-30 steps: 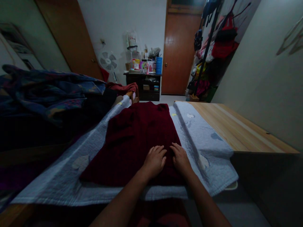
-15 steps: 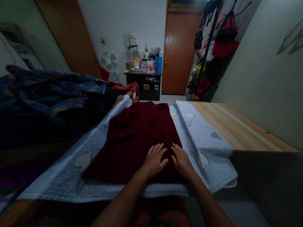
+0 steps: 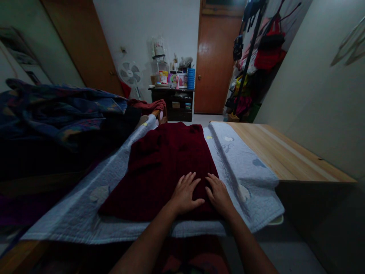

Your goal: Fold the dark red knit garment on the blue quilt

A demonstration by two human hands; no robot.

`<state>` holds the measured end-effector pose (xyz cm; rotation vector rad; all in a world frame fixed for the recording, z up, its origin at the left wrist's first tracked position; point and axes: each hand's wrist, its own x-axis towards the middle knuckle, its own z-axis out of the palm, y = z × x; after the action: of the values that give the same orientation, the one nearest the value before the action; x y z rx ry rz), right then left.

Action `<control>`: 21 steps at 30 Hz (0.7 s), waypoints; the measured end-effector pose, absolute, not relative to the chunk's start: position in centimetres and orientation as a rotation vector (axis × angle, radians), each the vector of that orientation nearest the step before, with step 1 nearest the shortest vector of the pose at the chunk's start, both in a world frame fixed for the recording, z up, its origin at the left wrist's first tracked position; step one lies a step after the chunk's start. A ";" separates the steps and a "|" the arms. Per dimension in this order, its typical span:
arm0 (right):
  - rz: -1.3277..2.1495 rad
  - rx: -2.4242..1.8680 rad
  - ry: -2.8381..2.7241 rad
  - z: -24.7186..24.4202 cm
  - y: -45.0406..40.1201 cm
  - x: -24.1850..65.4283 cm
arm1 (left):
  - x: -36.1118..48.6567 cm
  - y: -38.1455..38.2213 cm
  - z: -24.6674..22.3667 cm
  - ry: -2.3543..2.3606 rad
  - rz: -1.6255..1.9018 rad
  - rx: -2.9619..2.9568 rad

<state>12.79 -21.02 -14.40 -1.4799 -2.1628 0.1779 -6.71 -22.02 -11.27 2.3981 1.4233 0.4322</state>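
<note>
A dark red cloth (image 3: pixel 168 163) lies spread on a pale blue-grey quilted cover (image 3: pixel 242 163), with some creases at its upper left. My left hand (image 3: pixel 186 193) rests palm down on the cloth, right of its middle, fingers stretched and thumb pointing right. Close beside it, my right hand (image 3: pixel 219 193) lies at the cloth's right edge, its fingers extended and slightly apart. The two hands do not touch, and neither one grips the fabric.
Heaped dark patterned bedding (image 3: pixel 62 114) fills the left side. A wooden board (image 3: pixel 282 152) extends to the right. Farther back are a white fan (image 3: pixel 130 73), a black cabinet (image 3: pixel 172 104), a brown door (image 3: pixel 215 64) and hanging bags (image 3: pixel 269 49).
My left thumb has spread away from the fingers and sits slightly lower. My right hand and the cloth look almost the same.
</note>
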 end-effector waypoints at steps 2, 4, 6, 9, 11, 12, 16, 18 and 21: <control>0.139 -1.536 -2.174 -14.5 -21.1 12.6 | -6.7 -22.0 -11.3 1.430 0.428 2.393; 0.104 -1.587 -2.190 -14.5 -21.1 12.5 | -6.7 -22.0 -11.4 1.429 0.426 2.391; 0.087 -1.612 -2.215 -14.5 -21.1 12.5 | -6.7 -21.9 -11.3 1.425 0.428 2.387; 0.097 -1.616 -2.253 -14.1 -21.1 12.6 | -6.7 -21.9 -11.2 1.425 0.411 2.378; 0.111 -1.628 -2.262 -13.7 -21.0 12.6 | -6.7 -21.9 -11.1 1.425 0.394 2.378; 0.114 -1.636 -2.259 -13.5 -21.0 12.5 | -6.7 -21.9 -11.1 1.422 0.393 2.382; 0.114 -1.606 -2.210 -13.3 -21.1 11.8 | -6.7 -21.8 -11.5 1.417 0.439 2.401; 0.117 -1.576 -2.201 -13.5 -21.3 11.4 | -6.7 -21.9 -11.9 1.412 0.484 2.405; 0.124 -1.573 -2.200 -13.8 -21.6 10.9 | -6.7 -22.1 -12.1 1.412 0.615 2.391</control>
<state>10.94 -21.62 -13.79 -1.5729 -2.2001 0.1242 -6.71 -22.10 -12.11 2.3909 1.4119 0.6152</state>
